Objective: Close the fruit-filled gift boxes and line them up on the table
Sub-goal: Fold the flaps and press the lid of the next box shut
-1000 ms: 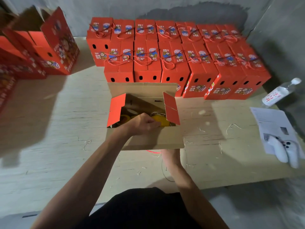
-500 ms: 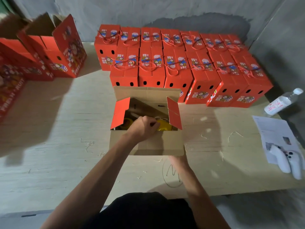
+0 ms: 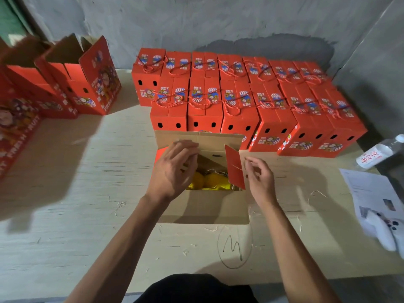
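An open gift box (image 3: pixel 203 206) stands in the middle of the table, its brown far and near flaps spread out. Yellow fruit (image 3: pixel 211 182) lies inside it. My left hand (image 3: pixel 175 169) hovers over the box's left side with relaxed fingers and hides the left side flap; it holds nothing that I can see. The red right side flap (image 3: pixel 235 170) stands upright. Just outside that flap is my right hand (image 3: pixel 260 178), fingers loosely curled and empty, with the fingertips close to the flap.
Two rows of closed red gift boxes (image 3: pixel 240 110) with rope handles fill the back of the table. Open red boxes (image 3: pixel 83 84) stand at the far left. At the right edge lie a water bottle (image 3: pixel 380 153), a paper sheet (image 3: pixel 371 193) and white controllers (image 3: pixel 387 232).
My left hand came up out of the box and now sits over the left flap. My right hand rose from the table in front of the box to beside the right flap.
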### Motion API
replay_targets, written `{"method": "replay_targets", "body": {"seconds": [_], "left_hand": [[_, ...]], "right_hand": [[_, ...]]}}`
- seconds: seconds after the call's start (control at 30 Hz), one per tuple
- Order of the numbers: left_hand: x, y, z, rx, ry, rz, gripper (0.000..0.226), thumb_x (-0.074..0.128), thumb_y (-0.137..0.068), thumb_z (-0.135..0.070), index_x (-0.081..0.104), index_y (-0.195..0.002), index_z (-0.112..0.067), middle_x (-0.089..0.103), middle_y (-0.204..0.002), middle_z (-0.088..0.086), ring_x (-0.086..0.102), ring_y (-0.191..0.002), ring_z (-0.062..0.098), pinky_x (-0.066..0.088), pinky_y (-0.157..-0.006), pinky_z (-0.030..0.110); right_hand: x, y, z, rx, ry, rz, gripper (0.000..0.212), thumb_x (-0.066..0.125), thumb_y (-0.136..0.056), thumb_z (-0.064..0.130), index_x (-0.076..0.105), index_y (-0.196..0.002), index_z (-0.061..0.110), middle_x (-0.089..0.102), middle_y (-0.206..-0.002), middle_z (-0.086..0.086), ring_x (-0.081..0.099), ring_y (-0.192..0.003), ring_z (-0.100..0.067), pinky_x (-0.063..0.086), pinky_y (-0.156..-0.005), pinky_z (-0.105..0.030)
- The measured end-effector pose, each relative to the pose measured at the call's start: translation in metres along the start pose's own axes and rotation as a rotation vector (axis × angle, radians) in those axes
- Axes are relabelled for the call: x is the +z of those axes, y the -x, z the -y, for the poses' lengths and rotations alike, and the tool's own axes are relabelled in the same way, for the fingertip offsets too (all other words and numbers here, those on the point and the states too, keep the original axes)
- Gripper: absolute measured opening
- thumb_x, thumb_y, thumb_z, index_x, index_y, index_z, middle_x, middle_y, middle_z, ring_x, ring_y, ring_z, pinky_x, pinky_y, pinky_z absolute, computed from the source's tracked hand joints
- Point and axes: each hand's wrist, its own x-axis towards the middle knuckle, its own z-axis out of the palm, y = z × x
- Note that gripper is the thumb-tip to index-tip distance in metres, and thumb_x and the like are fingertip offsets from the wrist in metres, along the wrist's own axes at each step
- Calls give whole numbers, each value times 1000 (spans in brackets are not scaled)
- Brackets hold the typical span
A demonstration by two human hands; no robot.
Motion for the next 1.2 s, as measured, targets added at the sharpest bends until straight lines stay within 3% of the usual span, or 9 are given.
{"method": "replay_targets", "body": {"seconds": [0.13,0.33,0.43,0.57,0.7,0.83,0.97,1.07,1.2], "left_hand": [[-13,-3,11,-224,-101,-40,20,54,-105,-18,69,-114,-6,69,-119,5,61,-108,24,50,-92,35],[-11,20,52,-442,-18,194,42,31,-111,-32,66,-118,-10,66,-123,4,55,-115,22,41,-100,29],[-2,29,64,-494,-41,216,23,54,-105,-19,74,-101,-7,67,-121,5,57,-111,28,47,-96,36],[8,34,69,-483,-90,207,9,72,-94,-16,74,-101,-11,68,-117,1,54,-108,24,51,-90,44],[12,36,64,-651,27,-12,45,76,-92,-33,50,-127,-22,51,-120,-12,56,-100,3,54,-78,29],[14,39,62,-723,79,-69,95,85,-83,-31,23,-155,-20,35,-151,2,60,-117,16,57,-85,38],[13,41,67,-549,-24,-17,72,71,-86,-60,49,-136,-13,42,-150,1,41,-139,25,44,-110,43],[10,43,69,-609,181,-41,59,69,-90,-60,53,-132,-22,52,-138,-11,55,-128,13,52,-103,40],[10,46,76,-654,302,-38,51,79,-87,-47,57,-128,-29,56,-136,-12,58,-124,13,56,-98,40]], "right_hand": [[17,-11,11,-225,129,13,26,55,-106,25,70,-122,12,54,-132,-1,60,-119,-17,60,-90,-37],[31,-22,11,-332,393,-43,23,62,-102,16,66,-122,8,55,-133,-6,62,-115,-21,60,-78,-37],[32,-26,11,-236,304,-39,57,63,-101,16,37,-151,15,46,-148,-6,61,-113,-15,56,-74,-28],[32,-27,12,-177,245,80,79,56,-104,15,7,-164,30,36,-164,-5,49,-137,-14,44,-100,-25],[32,-26,11,-237,213,56,73,58,-101,11,23,-160,34,42,-160,0,50,-137,-12,43,-99,-10],[30,-30,6,-351,167,25,37,69,-94,4,61,-129,10,61,-130,-4,61,-121,-17,59,-91,-43],[23,-26,3,-257,103,175,54,83,-86,36,59,-133,23,63,-132,8,62,-122,-9,59,-94,-38],[14,-21,4,-115,96,328,83,77,-74,75,40,-144,51,54,-138,25,61,-119,0,60,-90,-28],[17,-18,1,-112,88,319,72,66,-83,75,42,-146,49,47,-146,26,55,-131,-8,57,-101,-42]]}}
